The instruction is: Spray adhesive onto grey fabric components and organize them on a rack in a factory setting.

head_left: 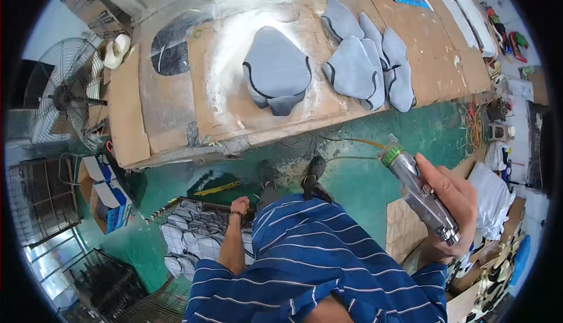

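In my right hand (450, 205) is a spray gun (417, 191) with a grimy, grey, bottle-like body, a green collar and a metal end. My fingers wrap round it as I hold it up at the right, away from the table. Low at my left side hangs my left hand (239, 205), its fingers curled in and no object showing in it. Ahead on the table, a grey padded, rounded cushion piece (277, 62) with black edging lies in a patch of white residue. Several similar grey pieces (355, 65) overlap to its right.
Cardboard (167, 109) covers the worktable. A fan (63, 97) stands at the left, above an open carton (108, 197). Beside my left arm is a wire cage (193, 235) of grey pieces. A thin hose (360, 141) shows beyond the spray gun. White wrapped bundles (492, 200) lie at the right.
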{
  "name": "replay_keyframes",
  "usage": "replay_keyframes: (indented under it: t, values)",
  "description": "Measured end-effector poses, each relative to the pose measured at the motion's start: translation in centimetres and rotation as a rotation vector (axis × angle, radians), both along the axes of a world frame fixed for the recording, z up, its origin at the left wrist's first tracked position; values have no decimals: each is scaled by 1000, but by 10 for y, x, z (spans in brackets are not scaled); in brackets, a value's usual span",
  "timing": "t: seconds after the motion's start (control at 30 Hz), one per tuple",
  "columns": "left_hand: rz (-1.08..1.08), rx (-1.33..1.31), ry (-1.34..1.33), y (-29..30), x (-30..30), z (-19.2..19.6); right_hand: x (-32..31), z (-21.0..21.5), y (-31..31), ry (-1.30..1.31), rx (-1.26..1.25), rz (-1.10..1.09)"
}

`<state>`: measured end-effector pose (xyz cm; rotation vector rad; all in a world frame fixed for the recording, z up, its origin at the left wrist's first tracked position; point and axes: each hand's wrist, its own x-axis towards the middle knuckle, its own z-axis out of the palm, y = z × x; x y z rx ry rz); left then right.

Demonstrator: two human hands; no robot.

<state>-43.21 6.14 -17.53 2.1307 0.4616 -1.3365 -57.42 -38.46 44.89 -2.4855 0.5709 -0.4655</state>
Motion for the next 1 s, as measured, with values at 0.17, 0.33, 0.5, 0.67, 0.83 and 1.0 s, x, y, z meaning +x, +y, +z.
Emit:
replay_keyframes:
  t: [0.17,0.33,0.5,0.67,0.83,1.0]
  values:
    - [-72,-166,-337,43,15,-43,35,22,47,10,-67,103]
    - [132,-500,-317,-6,67,-28,52,48,100,138,-186,260]
    - [80,-625,-529,-58,119,33,59,49,159,237,-228,234]
    - [61,-738,-707,-112,187,125,44,63,191,361,-230,234]
    - [-37,-899,-953,-203,241,239,9,62,199,393,-205,183]
    - [-606,-755,-1387,-288,291,277,-23,39,193,294,-166,149]
